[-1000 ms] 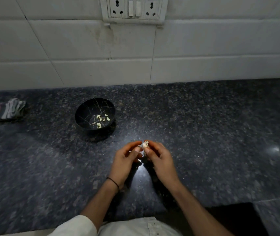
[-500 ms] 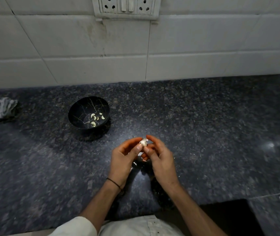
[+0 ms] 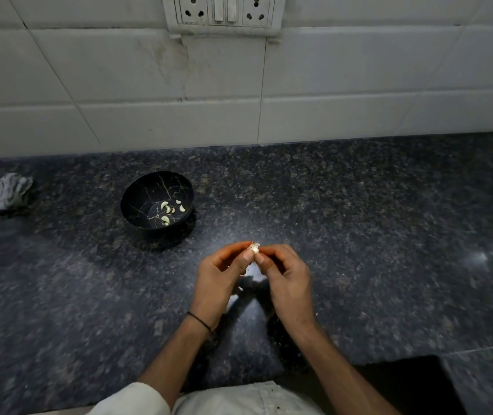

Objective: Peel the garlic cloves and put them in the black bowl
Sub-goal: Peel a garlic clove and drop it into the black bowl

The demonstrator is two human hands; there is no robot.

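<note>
A small pale garlic clove (image 3: 253, 248) is pinched between the fingertips of both hands, held above the dark speckled counter. My left hand (image 3: 219, 283) grips it from the left with thumb and forefinger, and my right hand (image 3: 287, 281) grips it from the right. The black bowl (image 3: 137, 202) with thin gold crack lines stands on the counter up and to the left of my hands. Several peeled cloves (image 3: 169, 210) lie in its bottom.
A folded striped cloth (image 3: 1, 194) lies at the far left of the counter. A white tiled wall with a socket panel (image 3: 222, 13) rises behind. The dark granite counter (image 3: 389, 235) stretches right; its front edge is near my body.
My hands stay together on the clove, with the fingers shifting slightly around it. The camera has drifted a little, so the bowl and cloth sit differently in view.
</note>
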